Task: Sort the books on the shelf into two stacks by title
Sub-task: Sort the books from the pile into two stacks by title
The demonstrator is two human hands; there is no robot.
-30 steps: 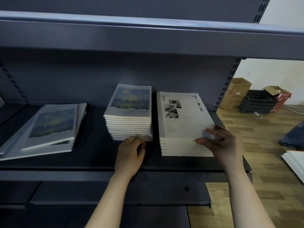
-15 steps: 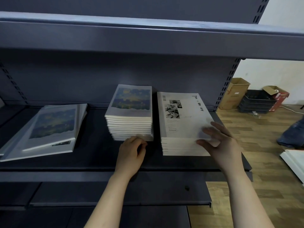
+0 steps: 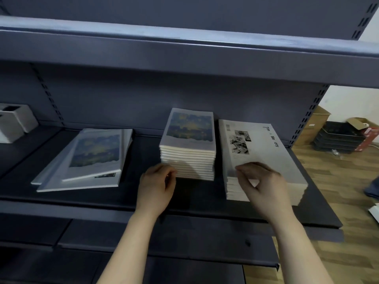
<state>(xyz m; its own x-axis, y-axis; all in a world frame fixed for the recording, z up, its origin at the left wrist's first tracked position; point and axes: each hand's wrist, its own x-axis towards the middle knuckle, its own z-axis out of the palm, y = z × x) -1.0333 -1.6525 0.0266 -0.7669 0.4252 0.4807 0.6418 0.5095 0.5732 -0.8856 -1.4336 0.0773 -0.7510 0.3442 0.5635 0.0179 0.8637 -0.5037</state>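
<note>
Two stacks sit side by side on the shelf [image 3: 194, 201]: painted-cover books [image 3: 188, 152] left, white books [image 3: 264, 158] right, likely kept apart by title. The left hand [image 3: 158, 185] sets curled fingers against the painted stack's front, probably squaring it; whether its grip is clamped I cannot tell. The right hand [image 3: 260, 183] hooks over the white stack's near corner, grip apart. Further left lie loose books [image 3: 88, 160], seemingly unsorted

Tall painted-cover stack [image 3: 187, 144] beside white-cover stack [image 3: 264, 156]; loose fanned books [image 3: 86, 160] apart.
</note>
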